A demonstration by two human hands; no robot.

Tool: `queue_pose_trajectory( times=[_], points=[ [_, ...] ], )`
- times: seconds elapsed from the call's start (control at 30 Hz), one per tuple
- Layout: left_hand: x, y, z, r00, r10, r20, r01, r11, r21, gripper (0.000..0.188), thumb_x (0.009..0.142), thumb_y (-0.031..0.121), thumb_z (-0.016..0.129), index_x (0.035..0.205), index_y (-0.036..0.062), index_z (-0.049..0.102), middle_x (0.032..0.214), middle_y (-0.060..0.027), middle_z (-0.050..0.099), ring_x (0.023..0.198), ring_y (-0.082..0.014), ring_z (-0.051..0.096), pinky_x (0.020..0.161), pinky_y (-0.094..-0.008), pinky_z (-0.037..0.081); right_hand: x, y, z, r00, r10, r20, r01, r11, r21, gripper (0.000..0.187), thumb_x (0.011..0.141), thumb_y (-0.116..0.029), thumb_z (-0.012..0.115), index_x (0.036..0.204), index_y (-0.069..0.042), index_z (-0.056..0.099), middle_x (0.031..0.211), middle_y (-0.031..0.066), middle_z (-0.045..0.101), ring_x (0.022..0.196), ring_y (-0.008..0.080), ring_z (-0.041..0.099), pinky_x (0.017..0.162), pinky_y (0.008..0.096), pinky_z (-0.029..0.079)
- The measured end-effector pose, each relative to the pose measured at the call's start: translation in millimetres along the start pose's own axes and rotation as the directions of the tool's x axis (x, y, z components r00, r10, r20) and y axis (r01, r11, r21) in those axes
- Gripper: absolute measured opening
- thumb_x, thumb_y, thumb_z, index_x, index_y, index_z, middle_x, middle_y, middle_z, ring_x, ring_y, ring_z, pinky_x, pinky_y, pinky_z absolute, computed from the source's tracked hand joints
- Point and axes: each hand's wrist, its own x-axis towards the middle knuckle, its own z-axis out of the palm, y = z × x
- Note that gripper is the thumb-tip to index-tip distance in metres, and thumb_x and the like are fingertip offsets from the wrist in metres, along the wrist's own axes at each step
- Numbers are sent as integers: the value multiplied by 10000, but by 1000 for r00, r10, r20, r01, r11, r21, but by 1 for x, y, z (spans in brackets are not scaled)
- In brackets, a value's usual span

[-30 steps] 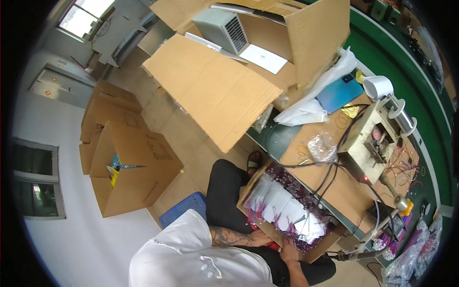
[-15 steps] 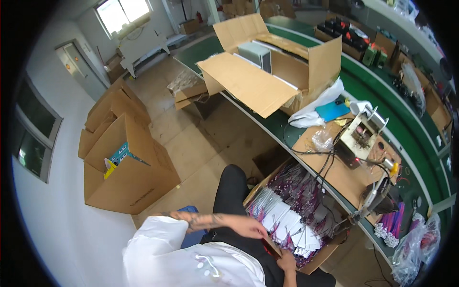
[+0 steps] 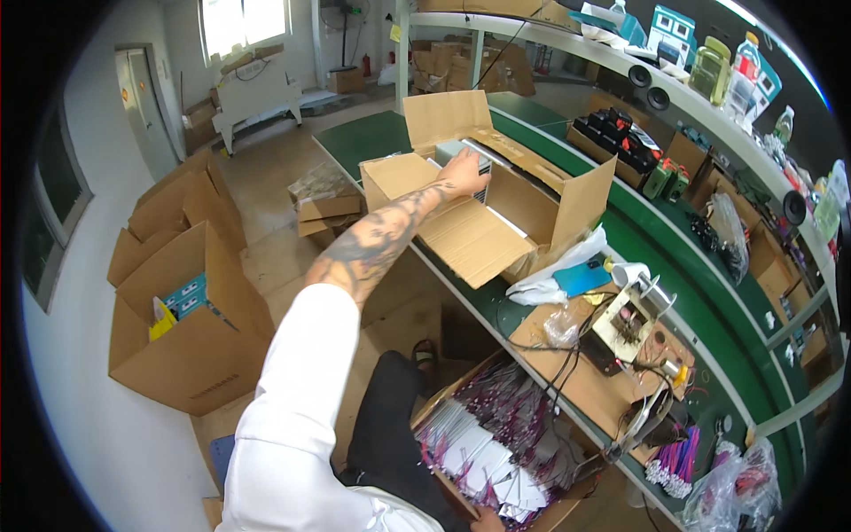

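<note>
My left arm stretches forward to the open cardboard box (image 3: 483,248) on the green bench. My left hand (image 3: 463,175) is over the grey block (image 3: 452,151) inside, its fingers bent down over the top edge. Low in the picture, my right hand (image 3: 487,521) is partly cut off by the frame. It is closed at the end of a brown strip (image 3: 456,496), whose kind I cannot make out. Beside my knee, a carton (image 3: 424,410) holds white flat pieces (image 3: 479,452) and many thin purple and red wires (image 3: 505,395).
A small bench machine (image 3: 620,324) with cables stands right of the box, near a blue flat item (image 3: 582,277) and a white bag (image 3: 541,288). Purple wire bundles (image 3: 675,457) and clear plastic bags (image 3: 745,488) lie at the right. Large cartons (image 3: 191,319) stand on the left floor.
My left hand has left my lap and reached forward to the grey block in the cardboard box. My right hand stays low by the carton. The view has tilted up.
</note>
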Motion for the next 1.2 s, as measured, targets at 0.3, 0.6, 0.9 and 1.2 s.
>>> queue_pose_trajectory(
  times=[0.3, 0.6, 0.9, 1.2],
  points=[
    [45, 12, 71, 991, -51, -120, 107, 844, 526, 439, 803, 248, 575, 1152, -16, 545, 1216, -224, 495, 1138, -387, 435, 987, -506, 298, 6, 18, -14, 997, 58, -56, -59, 998, -17, 559, 779, -473, 627, 1228, -147, 553, 1096, 214, 589, 1004, 168, 581, 885, 343, 436],
    [47, 27, 81, 995, 13, -98, 44, 829, 558, 373, 825, 167, 511, 1122, -53, 565, 1153, -194, 521, 1098, -346, 448, 893, -457, 348, 8, 20, -17, 998, 6, -56, -9, 999, -50, 534, 776, -426, 618, 1222, -139, 555, 1057, 205, 593, 960, 188, 580, 844, 351, 442],
    [58, -10, 102, 927, -57, -370, 269, 789, 553, 414, 847, 172, 470, 1178, -74, 505, 1215, -256, 504, 1131, -364, 452, 957, -467, 310, 8, 21, -12, 995, -75, -66, 70, 995, -68, 510, 773, -379, 609, 1216, -130, 557, 1019, 195, 597, 916, 207, 580, 802, 360, 448],
    [43, 11, 84, 957, 149, -247, 77, 694, 716, 287, 771, 140, 539, 1002, -22, 592, 927, -132, 595, 914, -277, 535, 797, -366, 408, 9, 16, 0, 985, -142, -100, 137, 989, -54, 489, 770, -332, 600, 1210, -121, 559, 981, 185, 601, 872, 227, 579, 760, 369, 454]
  ],
)
